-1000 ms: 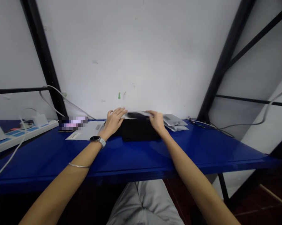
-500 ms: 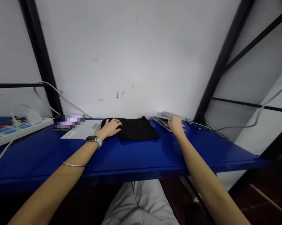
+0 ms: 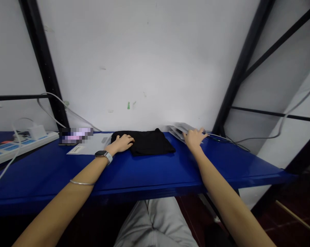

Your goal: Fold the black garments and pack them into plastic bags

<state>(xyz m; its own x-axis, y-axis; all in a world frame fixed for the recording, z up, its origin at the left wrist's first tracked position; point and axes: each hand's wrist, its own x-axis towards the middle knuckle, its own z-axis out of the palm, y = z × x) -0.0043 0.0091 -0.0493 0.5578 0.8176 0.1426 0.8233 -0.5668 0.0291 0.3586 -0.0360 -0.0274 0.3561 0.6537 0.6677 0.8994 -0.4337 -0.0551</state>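
Head view: black cloth lies beside grey packets.

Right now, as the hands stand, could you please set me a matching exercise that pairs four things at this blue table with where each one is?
Things:
1. Left hand
2. Right hand
3. Smartwatch
4. Thin metal bangle

Places:
A. On the left wrist
B. Resting on the folded black cloth
C. Around the left forearm
D. At the stack of flat grey packets

Right pairs: 1-B, 2-D, 3-A, 4-C.
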